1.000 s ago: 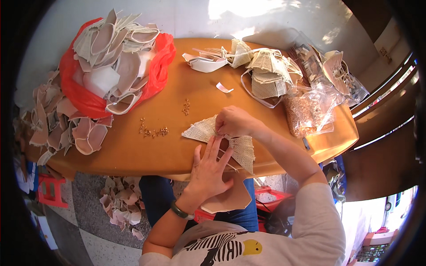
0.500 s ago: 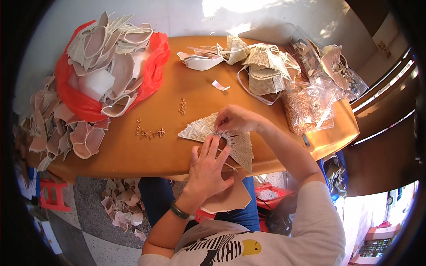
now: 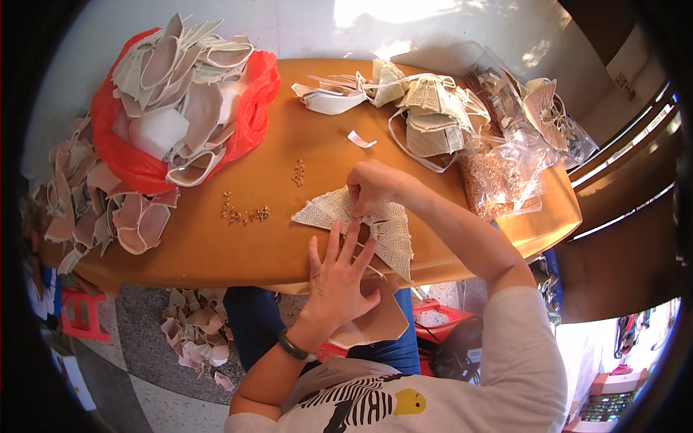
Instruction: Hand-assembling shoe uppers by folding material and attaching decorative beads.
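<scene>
On the table's near edge lies a cream patterned fabric piece (image 3: 394, 249), pleated and fan-shaped, with a stiff pinkish-beige panel (image 3: 379, 319) hanging below it over my lap. My left hand (image 3: 338, 278) lies on the piece with its fingers spread, the fingertips pressing near its gathered middle. My right hand (image 3: 374, 186) is closed in a pinch above that middle, close to the left fingertips. Whatever it pinches is hidden or too small to name. Small gold-coloured metal bits (image 3: 245, 214) are scattered to the left of the piece, with another little cluster (image 3: 298, 173) farther back.
A red plastic bag (image 3: 253, 123) heaped with similar pieces stands at the back left, beside a loose pile (image 3: 141, 224). At the back right are finished-looking patterned pieces (image 3: 437, 115) and a clear bag of gold bits (image 3: 498, 177). A white scrap (image 3: 361, 139) lies mid-table.
My right hand has turned, its knuckles now higher and its fingertips pointing down at the piece's middle. My left hand stays nearly where it was.
</scene>
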`<state>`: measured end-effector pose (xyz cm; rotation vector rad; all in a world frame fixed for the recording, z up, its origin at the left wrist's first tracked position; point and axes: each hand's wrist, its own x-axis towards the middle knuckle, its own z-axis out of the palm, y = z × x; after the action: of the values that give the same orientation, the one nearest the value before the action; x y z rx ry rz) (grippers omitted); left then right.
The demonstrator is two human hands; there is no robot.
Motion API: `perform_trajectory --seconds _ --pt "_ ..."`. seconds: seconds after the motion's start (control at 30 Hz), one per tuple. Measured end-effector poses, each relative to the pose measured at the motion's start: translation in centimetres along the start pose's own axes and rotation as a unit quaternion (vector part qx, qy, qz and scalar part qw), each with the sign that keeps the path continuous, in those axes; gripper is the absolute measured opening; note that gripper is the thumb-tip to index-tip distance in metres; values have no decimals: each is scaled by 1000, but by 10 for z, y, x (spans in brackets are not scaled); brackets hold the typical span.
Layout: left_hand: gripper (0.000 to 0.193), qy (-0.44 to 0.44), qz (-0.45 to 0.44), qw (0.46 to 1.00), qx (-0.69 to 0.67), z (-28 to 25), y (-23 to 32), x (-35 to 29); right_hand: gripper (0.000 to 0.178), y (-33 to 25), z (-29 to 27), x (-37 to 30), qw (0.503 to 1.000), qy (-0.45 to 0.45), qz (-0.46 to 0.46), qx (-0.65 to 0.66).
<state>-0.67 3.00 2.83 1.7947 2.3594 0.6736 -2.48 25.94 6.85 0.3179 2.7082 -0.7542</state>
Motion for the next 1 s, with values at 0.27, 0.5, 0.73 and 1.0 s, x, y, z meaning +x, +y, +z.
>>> perform_trajectory --seconds 0.27,0.5,0.73,1.0 --pt "81 17 15 999 -22 1 -7 0 14 15 26 -29 992 59 -89 68" --pt "78 13 16 1000 -16 0 -6 5 11 24 39 -32 956 160 -174 172" --pt "78 10 19 1000 -20 1 -5 2 14 22 27 -25 976 115 -158 91" --pt "82 8 17 1000 -1 1 -7 -1 26 1 6 -7 999 39 -4 27"
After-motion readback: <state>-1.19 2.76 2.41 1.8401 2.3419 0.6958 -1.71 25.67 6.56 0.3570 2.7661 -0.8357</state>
